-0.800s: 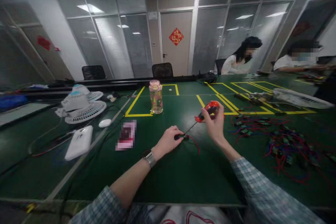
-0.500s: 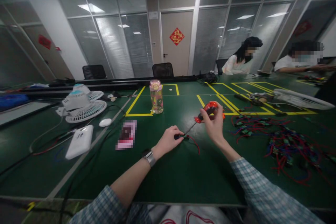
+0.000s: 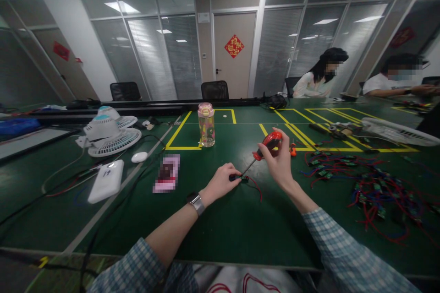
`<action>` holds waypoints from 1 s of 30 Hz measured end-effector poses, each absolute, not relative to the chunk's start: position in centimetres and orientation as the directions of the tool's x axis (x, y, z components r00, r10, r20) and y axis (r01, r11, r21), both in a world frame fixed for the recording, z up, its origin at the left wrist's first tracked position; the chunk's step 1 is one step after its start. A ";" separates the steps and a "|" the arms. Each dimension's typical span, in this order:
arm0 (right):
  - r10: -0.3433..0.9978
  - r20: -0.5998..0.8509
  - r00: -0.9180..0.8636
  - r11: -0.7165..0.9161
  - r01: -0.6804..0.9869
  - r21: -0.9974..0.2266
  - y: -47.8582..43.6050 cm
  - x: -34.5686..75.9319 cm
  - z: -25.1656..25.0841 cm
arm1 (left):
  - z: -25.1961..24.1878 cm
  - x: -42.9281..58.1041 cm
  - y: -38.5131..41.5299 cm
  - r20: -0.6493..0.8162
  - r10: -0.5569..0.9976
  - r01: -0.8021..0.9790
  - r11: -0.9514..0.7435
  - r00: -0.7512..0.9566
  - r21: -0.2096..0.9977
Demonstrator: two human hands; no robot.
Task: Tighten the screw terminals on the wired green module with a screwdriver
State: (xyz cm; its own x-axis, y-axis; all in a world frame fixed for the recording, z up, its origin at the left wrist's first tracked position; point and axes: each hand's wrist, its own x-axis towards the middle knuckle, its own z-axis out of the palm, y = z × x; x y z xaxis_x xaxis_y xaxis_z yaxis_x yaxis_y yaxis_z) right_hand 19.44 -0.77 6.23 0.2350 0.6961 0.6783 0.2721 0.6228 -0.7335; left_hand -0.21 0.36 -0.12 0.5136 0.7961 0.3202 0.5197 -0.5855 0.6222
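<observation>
My right hand (image 3: 280, 158) is closed around the red and black handle of a screwdriver (image 3: 267, 144), tilted with its shaft running down to the left. The tip meets a small green circuit board (image 3: 244, 178) on the table, or is very close to it. My left hand (image 3: 225, 182) pinches the board's left end, where a small dark part shows at the fingertips. A red wire (image 3: 257, 187) curls from the board's right side toward me. Just past my right hand stands a small orange and black object (image 3: 293, 149), partly hidden by that hand.
To the right lies a tangled heap of circuit boards with red and blue wires (image 3: 381, 192). A water bottle (image 3: 206, 126) stands ahead. On the left are a phone (image 3: 167, 174), a white power bank (image 3: 106, 181) and a white fan (image 3: 113, 135). Two people sit at the far right.
The screwdriver handle and my right fingers have shifted slightly left and up, showing more of the orange object behind. My left hand keeps its pinch on the board. The camera view has moved slightly.
</observation>
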 end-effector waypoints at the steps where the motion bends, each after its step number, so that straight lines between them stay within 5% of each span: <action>1: 0.693 0.695 0.192 0.637 0.288 -0.715 -0.8 19.3 6.5 | -0.1 -0.1 0.4 0.323 0.797 0.523 -0.585 0.510 0.620; 6: 0.685 0.727 0.043 0.646 0.425 -0.634 -0.6 18.7 7.7 | 0.0 -0.2 0.5 0.328 0.800 0.538 -0.586 0.502 0.606; 11: 0.718 0.687 -0.106 0.677 0.332 -0.656 -0.7 18.6 9.0 | 0.7 -1.3 0.2 0.322 0.792 0.507 -0.588 0.519 0.630; 25: 0.698 0.715 0.034 0.691 0.231 -0.685 -1.2 18.4 10.4 | 0.6 -0.3 0.3 0.320 0.810 0.516 -0.567 0.491 0.643; 30: 0.739 0.672 -0.051 0.671 0.152 -0.726 -1.5 18.3 10.5 | 0.4 -0.3 0.4 0.319 0.811 0.485 -0.559 0.491 0.673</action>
